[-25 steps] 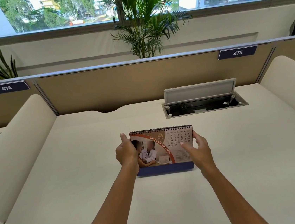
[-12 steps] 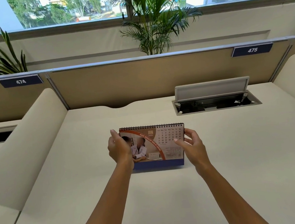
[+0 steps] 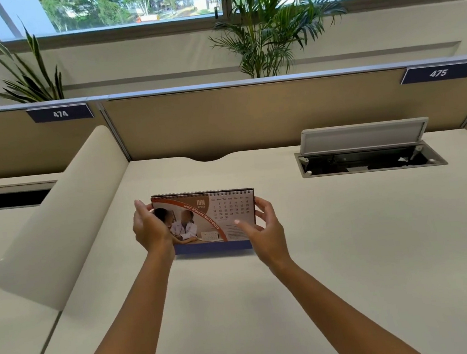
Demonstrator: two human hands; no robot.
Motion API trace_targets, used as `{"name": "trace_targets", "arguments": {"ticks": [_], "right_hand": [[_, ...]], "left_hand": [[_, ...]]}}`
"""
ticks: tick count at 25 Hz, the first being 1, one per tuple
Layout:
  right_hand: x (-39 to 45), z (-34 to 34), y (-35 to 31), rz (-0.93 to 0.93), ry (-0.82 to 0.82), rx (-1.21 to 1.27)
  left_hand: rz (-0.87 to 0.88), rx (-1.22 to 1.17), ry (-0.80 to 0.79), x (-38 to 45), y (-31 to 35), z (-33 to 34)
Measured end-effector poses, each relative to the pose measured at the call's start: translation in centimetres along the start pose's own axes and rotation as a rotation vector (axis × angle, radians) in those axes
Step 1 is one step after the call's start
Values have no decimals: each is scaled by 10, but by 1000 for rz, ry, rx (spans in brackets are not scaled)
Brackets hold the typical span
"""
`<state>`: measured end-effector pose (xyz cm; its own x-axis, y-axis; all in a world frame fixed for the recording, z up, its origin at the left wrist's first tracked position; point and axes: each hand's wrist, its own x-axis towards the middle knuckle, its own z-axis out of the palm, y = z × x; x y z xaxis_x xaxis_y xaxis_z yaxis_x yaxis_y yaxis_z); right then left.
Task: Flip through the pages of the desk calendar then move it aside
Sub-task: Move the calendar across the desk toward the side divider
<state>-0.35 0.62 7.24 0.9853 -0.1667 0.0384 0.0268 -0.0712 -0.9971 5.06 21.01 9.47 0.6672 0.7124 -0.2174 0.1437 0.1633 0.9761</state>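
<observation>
My left hand grips the left edge of the calendar, which stands upright on the pale surface, left of the middle. Its spiral-bound top page shows a photo of two people, an orange band and the June date grid, above a blue base. My right hand clasps its right edge, thumb across the front.

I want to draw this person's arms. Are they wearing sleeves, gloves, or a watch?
No. Both arms are bare as far as the picture shows: no sleeves, gloves, watch or bracelet. The left hand and right hand show no rings. The fingers have short, plain nails.
</observation>
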Motion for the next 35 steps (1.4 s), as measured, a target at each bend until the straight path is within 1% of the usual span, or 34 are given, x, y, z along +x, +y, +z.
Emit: {"name": "trace_targets", "arguments": {"ticks": [3,7,12,21,28,35], "right_hand": [[2,26,5,-12,-65,4],[8,49,10,-17,-126,5],[17,66,14,-33,-185,-41],[14,81,13,-34,-316,-72],[12,82,20,-34,-325,-134],[14,86,27,-22,-323,-156]], "left_hand": [[-20,-30,22,22,3,-16],[-57,-62,-16,50,8,-33],[-45,-72,-30,72,11,-42],[-25,-100,135,89,8,-49],[28,-73,222,86,5,-42],[77,-34,243,79,4,-34]]}}
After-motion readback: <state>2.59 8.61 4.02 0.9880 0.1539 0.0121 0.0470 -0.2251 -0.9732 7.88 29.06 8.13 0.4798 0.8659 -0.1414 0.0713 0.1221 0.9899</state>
